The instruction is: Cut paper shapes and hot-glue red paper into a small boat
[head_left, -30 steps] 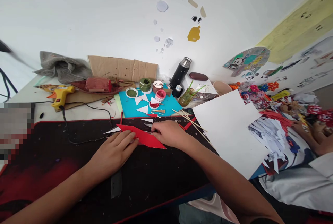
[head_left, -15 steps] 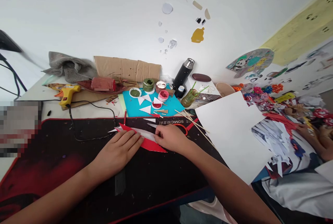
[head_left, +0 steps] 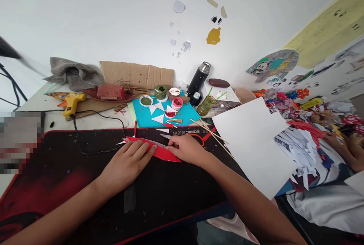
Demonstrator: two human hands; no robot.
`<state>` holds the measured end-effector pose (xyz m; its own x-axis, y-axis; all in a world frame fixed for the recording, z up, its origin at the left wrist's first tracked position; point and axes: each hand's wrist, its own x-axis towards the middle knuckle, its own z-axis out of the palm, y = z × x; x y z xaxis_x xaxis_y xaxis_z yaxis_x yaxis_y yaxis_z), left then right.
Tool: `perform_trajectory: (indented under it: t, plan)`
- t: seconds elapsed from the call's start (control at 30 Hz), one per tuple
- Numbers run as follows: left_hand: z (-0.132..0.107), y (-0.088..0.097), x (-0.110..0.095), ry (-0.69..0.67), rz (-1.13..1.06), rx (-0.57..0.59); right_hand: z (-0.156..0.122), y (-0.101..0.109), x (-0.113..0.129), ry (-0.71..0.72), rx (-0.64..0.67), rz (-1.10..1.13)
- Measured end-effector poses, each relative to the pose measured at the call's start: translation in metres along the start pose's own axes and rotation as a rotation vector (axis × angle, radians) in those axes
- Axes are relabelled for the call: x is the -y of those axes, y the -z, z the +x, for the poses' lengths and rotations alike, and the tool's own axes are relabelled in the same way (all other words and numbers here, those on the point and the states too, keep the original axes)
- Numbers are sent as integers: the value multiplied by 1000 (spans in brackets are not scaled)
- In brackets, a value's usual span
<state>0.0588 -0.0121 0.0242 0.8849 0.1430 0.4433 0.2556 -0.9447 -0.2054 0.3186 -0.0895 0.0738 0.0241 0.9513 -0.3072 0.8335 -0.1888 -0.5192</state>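
A long pointed piece of red paper (head_left: 163, 153) lies on the black desk mat (head_left: 71, 169), with a white strip showing along its upper edge. My left hand (head_left: 125, 165) lies flat on the left part of the red paper, fingers stretched out and pressing it down. My right hand (head_left: 186, 148) rests on the right part, its fingers curled and pinched at the paper's upper edge. A small white paper triangle (head_left: 162, 130) lies just beyond the hands.
A large white sheet (head_left: 253, 142) and thin wooden sticks (head_left: 212, 135) lie to the right. Behind are a blue sheet (head_left: 187, 114) with paint pots (head_left: 160, 91) and white triangles, a black flask (head_left: 199, 78), cardboard (head_left: 136, 74), a yellow glue gun (head_left: 71, 102). Another person's hand (head_left: 345, 150) works at far right.
The red paper's upper flap, lifted half a second ago to show white beneath, now lies flatter again. Both hands stay on the paper with only slight shifts; the view moved a little.
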Motion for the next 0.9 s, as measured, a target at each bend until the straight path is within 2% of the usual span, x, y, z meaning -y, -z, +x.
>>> perform_trajectory:
  t: [0.23,0.47,0.6,0.73,0.9]
  plan:
    - [2,-4,7,61,-84,-11,0,1,-9,35,28,117]
    - [8,0,9,59,-60,-27,-7,4,-7,-19,-181,108]
    - [9,-1,8,92,-84,-45,-17,3,-4,95,-172,113]
    - [12,-2,7,157,-137,-64,-23,-7,2,229,-112,-53]
    - [7,0,8,207,-129,-118,-18,-18,4,251,-102,-202]
